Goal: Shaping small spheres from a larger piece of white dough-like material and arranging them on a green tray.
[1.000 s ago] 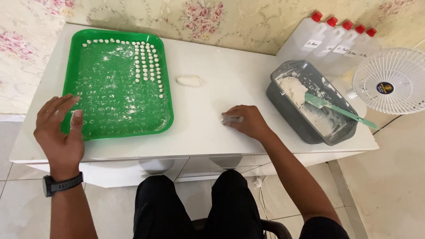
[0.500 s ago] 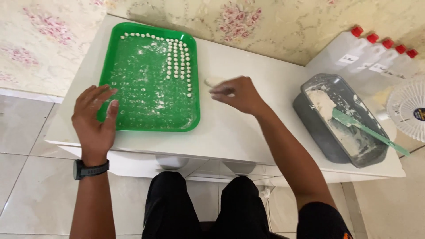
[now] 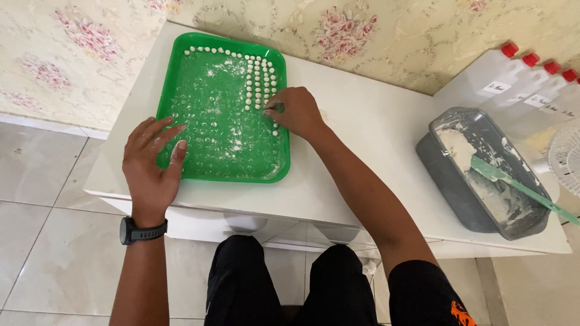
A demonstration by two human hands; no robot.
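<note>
Placement of small dough balls is the step in hand. Right hand, upper centre of the frame, rests on the right rim of the green tray, fingers pinched together on something too small to identify. Left hand, centre left, lies flat and spread on the tray's lower-left corner, steadying it. Next move likely calls for precise alignment with the existing rows. Grey dough tub sits lower right on the tabletop.

White table under my hands, cream floral wallpaper on the wall beyond them. Pale glossy floor tiles to my left and below. Even, soft light, no hard shadows.
</note>
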